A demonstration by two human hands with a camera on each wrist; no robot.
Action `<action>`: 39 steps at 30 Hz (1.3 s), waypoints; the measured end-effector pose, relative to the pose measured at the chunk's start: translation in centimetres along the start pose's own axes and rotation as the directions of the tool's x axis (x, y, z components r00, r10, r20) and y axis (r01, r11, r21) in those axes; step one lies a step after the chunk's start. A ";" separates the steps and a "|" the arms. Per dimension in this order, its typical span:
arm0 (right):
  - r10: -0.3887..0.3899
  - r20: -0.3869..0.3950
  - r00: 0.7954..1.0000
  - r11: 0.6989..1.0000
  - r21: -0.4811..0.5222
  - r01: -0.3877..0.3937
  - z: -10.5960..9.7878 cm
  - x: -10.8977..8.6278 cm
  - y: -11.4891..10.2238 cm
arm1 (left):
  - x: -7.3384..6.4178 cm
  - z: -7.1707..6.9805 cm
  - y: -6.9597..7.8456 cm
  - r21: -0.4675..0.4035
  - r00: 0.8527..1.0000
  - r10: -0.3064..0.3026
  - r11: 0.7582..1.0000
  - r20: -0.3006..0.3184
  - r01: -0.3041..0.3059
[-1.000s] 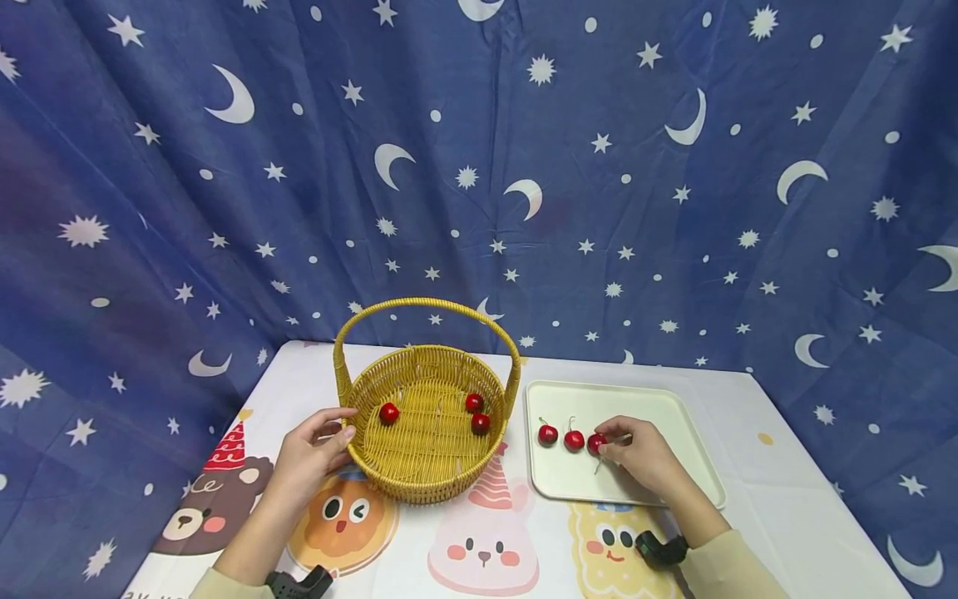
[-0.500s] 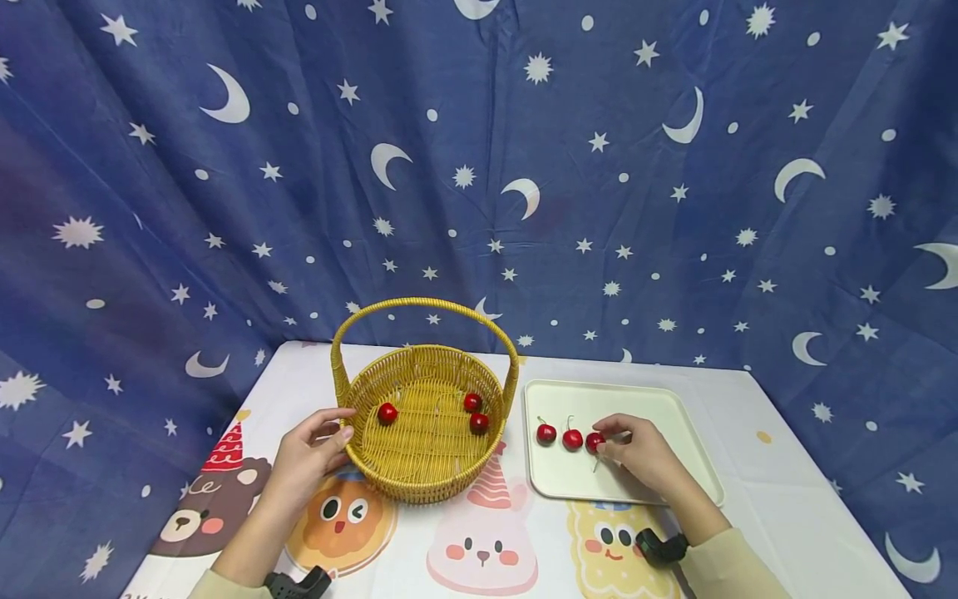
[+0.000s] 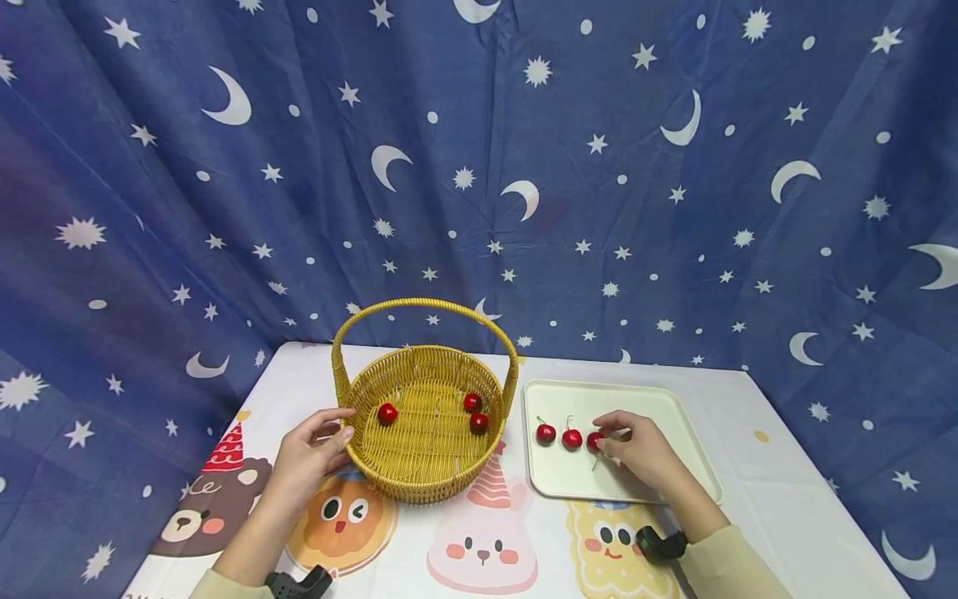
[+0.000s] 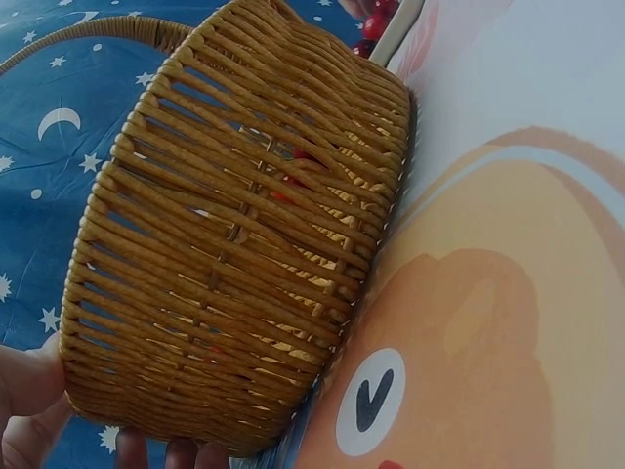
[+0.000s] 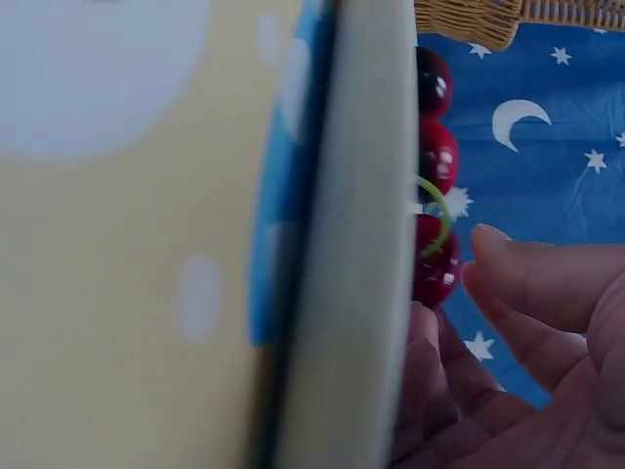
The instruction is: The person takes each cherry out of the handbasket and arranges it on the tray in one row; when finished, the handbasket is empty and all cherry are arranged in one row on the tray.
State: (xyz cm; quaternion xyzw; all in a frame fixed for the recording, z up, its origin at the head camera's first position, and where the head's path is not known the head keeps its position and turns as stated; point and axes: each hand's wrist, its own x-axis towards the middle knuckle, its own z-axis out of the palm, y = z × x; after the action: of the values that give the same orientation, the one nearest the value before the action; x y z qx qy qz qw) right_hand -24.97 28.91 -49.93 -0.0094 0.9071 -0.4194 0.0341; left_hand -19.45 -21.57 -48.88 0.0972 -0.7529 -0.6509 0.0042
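Observation:
A round yellow wicker basket (image 3: 422,491) with a tall arched handle stands left of centre, several gaps showing in its weave in the left wrist view. My left hand (image 3: 313,449) grips its left side, thumb at the rim and fingers against the outer wall. Inside lie a red cherry (image 3: 387,413) on the left and two more cherries (image 3: 479,423) on the right. On a cream tray (image 3: 659,403), three stemmed cherries form a row: a left one (image 3: 545,433), a middle one (image 3: 572,439) and a right one (image 5: 437,264). My right hand (image 3: 639,449) pinches the right cherry, partly covering it.
A white tablecloth (image 3: 763,482) printed with cartoon faces lies under the basket and tray. Behind the table hangs a blue curtain (image 3: 569,249) with moons and stars. The tray's raised rim stands a little right of the basket.

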 end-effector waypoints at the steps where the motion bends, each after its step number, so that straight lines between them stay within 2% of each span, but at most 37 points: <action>1: -0.003 -0.006 1.000 1.000 0.005 0.003 -0.2 -0.1 -0.2 | 0.0 0.0 0.0 0.001 1.000 -0.003 1.000 0.000 0.003; 6: -0.070 -0.036 0.997 0.997 -0.013 0.070 -0.8 -0.7 -2.1 | 0.1 0.1 -0.1 0.002 1.000 -0.008 1.000 0.003 0.008; 11: -0.186 0.012 0.982 0.979 0.086 0.184 -0.3 -1.9 -5.1 | 0.1 0.1 -0.1 0.000 1.000 -0.002 1.000 0.004 0.002; 15: -0.266 0.074 0.961 0.954 0.161 0.252 1.0 -2.9 -7.7 | 0.1 0.1 -0.1 0.007 1.000 -0.001 1.000 0.007 0.001; 21: -0.396 0.163 0.904 0.910 0.199 0.363 3.7 -3.3 -11.3 | 0.2 0.1 -0.1 0.010 1.000 -0.004 1.000 0.007 0.003; 23: -0.421 0.191 0.887 0.900 0.210 0.382 4.6 -3.2 -12.6 | 0.2 0.1 -0.1 0.007 1.000 -0.004 1.000 0.007 0.004; 32: -0.472 0.255 0.844 0.877 0.234 0.420 7.8 -0.9 -18.6 | 0.2 0.1 0.1 -0.023 1.000 0.002 1.000 0.004 -0.002; 39: -0.495 0.257 0.830 0.869 0.179 0.462 10.1 1.9 -22.0 | 0.1 0.1 0.0 -0.048 1.000 0.002 0.999 0.002 -0.001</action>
State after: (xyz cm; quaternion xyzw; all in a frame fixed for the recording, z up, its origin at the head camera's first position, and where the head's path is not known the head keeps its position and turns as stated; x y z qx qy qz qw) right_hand -26.47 6.91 -39.76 -0.2967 0.8361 -0.4571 0.0631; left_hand -19.54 -21.52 -48.90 0.0957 -0.7372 -0.6688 0.0061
